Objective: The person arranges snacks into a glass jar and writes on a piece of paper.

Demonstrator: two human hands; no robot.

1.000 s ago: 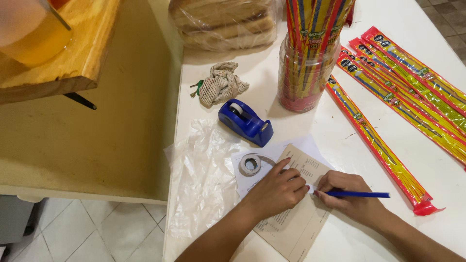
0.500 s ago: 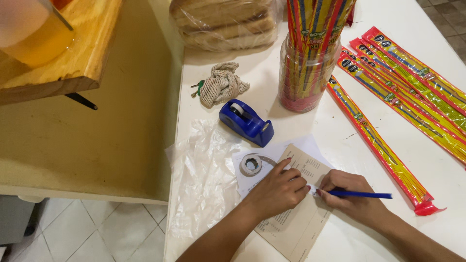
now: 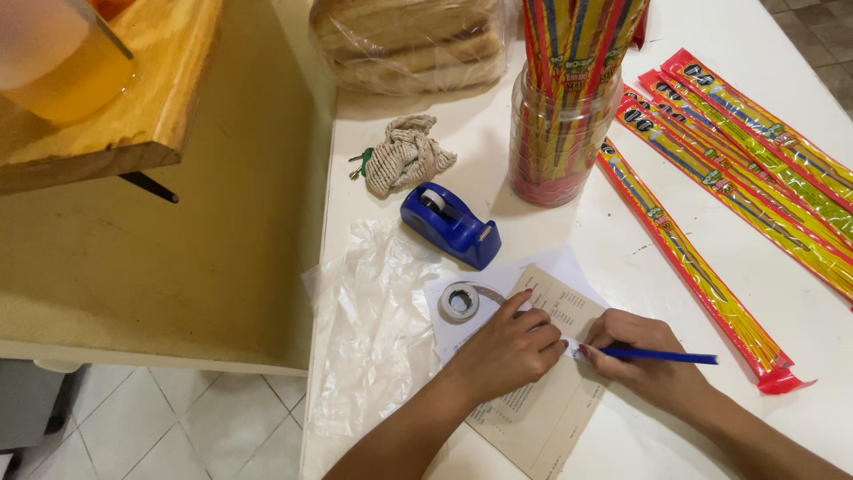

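Near the front edge of the white tabletop [image 3: 800,293], we press our left hand [image 3: 506,351] flat-fingered onto a tan printed paper slip [image 3: 542,409], fingers bent and spread, gripping nothing. Our right hand [image 3: 644,356] is closed around a blue pen [image 3: 662,356], its tip touching the slip just beside the left fingertips. Just left of the left hand lies a small roll of tape [image 3: 459,302] on a white sheet [image 3: 551,267], with a crumpled clear plastic bag [image 3: 378,329] at the table's left edge. Farther back sits a blue tape dispenser [image 3: 449,224], then a knotted cloth bundle [image 3: 404,156] and a clear jar [image 3: 560,147] of striped sticks. Long candy packets [image 3: 737,151] fan toward the right edge; bagged bread [image 3: 409,44] lies at the far edge.
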